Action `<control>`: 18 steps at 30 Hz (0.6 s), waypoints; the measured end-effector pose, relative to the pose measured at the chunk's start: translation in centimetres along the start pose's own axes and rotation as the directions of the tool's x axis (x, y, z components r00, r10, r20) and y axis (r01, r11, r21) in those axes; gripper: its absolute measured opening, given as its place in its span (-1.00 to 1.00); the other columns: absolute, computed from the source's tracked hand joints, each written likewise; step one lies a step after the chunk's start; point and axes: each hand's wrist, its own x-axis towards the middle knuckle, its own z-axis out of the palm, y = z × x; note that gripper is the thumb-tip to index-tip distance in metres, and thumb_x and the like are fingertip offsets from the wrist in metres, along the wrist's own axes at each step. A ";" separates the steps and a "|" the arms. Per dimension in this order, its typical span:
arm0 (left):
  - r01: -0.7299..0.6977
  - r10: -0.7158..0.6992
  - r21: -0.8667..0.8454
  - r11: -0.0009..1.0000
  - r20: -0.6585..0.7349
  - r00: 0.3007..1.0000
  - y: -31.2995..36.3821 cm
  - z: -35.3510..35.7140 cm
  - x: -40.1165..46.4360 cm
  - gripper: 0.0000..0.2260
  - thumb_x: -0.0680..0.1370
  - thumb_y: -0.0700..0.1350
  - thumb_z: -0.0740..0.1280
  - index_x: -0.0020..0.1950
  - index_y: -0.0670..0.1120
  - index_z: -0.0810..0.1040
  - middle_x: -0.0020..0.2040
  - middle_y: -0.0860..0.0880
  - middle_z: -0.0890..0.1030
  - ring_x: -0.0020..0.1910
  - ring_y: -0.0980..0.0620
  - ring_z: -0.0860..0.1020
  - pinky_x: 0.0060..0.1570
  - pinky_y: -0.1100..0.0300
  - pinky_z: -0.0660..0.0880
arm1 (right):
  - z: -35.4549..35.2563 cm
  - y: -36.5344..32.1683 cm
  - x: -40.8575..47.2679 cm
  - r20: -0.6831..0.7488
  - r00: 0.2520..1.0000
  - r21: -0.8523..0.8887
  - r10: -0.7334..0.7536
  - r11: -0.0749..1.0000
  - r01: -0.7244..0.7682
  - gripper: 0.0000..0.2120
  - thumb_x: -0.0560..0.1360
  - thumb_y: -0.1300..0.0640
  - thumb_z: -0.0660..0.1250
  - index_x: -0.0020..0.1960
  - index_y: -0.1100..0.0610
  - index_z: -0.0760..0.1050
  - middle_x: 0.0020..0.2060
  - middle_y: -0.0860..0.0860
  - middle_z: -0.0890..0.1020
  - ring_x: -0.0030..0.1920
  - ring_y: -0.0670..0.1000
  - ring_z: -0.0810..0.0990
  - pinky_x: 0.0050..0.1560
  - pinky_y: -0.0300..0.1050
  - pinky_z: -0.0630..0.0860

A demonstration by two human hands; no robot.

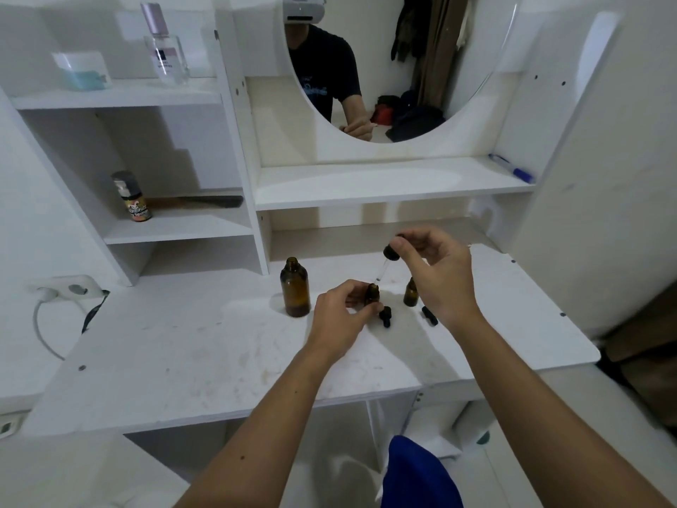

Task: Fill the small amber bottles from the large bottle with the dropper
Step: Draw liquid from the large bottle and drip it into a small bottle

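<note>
Head view shows a white table, scuffed, under white shelves and a round mirror. Large amber bottle stands open. Left hand pinches a small amber bottle standing on the table; right hand pinches the dropper just above it. Another small bottle stands near.

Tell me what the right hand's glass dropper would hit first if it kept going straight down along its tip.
Probably the open mouth of the small amber glass bottle steadied by the left hand. The right hand holds the black-capped dropper just above; depth is uncertain.
</note>
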 end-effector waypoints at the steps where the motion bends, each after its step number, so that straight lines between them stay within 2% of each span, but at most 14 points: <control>1: -0.001 0.001 -0.003 1.000 0.002 1.000 0.0 0.0 0.0 -0.73 0.49 -0.09 0.58 0.17 -0.04 0.69 0.03 0.11 0.73 0.03 0.18 0.67 0.18 0.19 0.62 | 0.2 0.1 -0.1 0.016 1.000 -0.015 0.003 1.000 -0.002 -0.94 0.58 0.11 0.52 0.02 0.08 0.68 -0.17 -0.03 0.79 -0.18 -0.11 0.75 -0.14 -0.14 0.62; 3: 0.000 0.000 -0.005 1.000 0.006 1.000 -0.1 -0.1 0.0 -0.73 0.49 -0.08 0.58 0.17 -0.04 0.69 0.02 0.12 0.73 0.03 0.18 0.67 0.18 0.19 0.62 | 0.7 0.5 -0.2 0.034 0.999 -0.034 0.010 0.999 -0.008 -0.94 0.57 0.10 0.52 0.00 0.08 0.69 -0.19 -0.03 0.78 -0.20 -0.14 0.74 -0.27 -0.32 0.53; 4: 0.001 -0.001 -0.003 1.000 0.007 1.000 -0.1 -0.1 0.0 -0.73 0.50 -0.08 0.57 0.17 -0.03 0.69 0.03 0.12 0.73 0.03 0.18 0.67 0.18 0.19 0.62 | 0.9 0.7 -0.2 0.035 0.999 -0.040 0.012 0.999 -0.010 -0.94 0.57 0.10 0.53 0.00 0.08 0.69 -0.20 -0.03 0.78 -0.15 -0.14 0.75 -0.27 -0.36 0.52; 7: 0.004 -0.004 -0.008 1.000 0.009 1.000 -0.1 -0.1 0.0 -0.73 0.50 -0.08 0.57 0.18 -0.04 0.69 0.03 0.11 0.73 0.03 0.17 0.68 0.19 0.18 0.63 | 1.3 1.0 -0.3 0.033 0.999 -0.058 0.003 0.998 -0.001 -0.95 0.57 0.12 0.52 -0.03 0.09 0.70 -0.21 -0.04 0.78 -0.09 -0.09 0.76 -0.04 -0.35 0.57; 9: 0.007 -0.007 -0.012 1.000 0.007 1.000 0.0 -0.1 0.0 -0.73 0.50 -0.09 0.57 0.18 -0.04 0.69 0.03 0.11 0.73 0.03 0.17 0.68 0.20 0.19 0.62 | 1.4 1.3 -0.3 0.029 1.000 -0.072 -0.002 0.997 0.004 -0.96 0.58 0.12 0.51 -0.05 0.06 0.69 -0.22 -0.06 0.78 -0.09 -0.07 0.76 0.05 -0.30 0.58; 11: 0.008 -0.008 -0.013 1.000 0.007 1.000 0.0 -0.1 0.0 -0.74 0.50 -0.09 0.57 0.17 -0.03 0.69 0.03 0.12 0.73 0.02 0.19 0.67 0.20 0.22 0.61 | 1.5 1.4 -0.2 0.025 1.000 -0.089 -0.012 0.996 0.014 -0.93 0.58 0.12 0.50 -0.08 0.03 0.68 -0.23 -0.07 0.77 -0.09 -0.06 0.76 0.06 -0.31 0.57; 15: 0.009 -0.009 -0.011 1.000 0.006 1.000 0.1 -0.1 0.0 -0.74 0.50 -0.09 0.57 0.17 -0.03 0.69 0.02 0.12 0.73 0.02 0.21 0.67 0.19 0.26 0.60 | 1.4 1.3 -0.2 0.012 1.000 -0.116 -0.021 0.993 0.022 -0.91 0.59 0.12 0.49 -0.10 0.03 0.67 -0.23 -0.09 0.77 -0.10 -0.10 0.74 0.00 -0.46 0.49; 18: 0.018 -0.018 0.005 1.000 0.006 1.000 0.1 -0.1 -0.1 -0.72 0.51 -0.07 0.56 0.20 -0.04 0.68 0.06 0.10 0.73 0.04 0.18 0.67 0.21 0.23 0.60 | 1.3 1.5 -0.1 0.010 1.000 -0.091 -0.003 0.996 0.004 -0.93 0.59 0.08 0.49 -0.07 0.01 0.68 -0.21 -0.10 0.77 -0.09 -0.09 0.73 -0.13 -0.16 0.56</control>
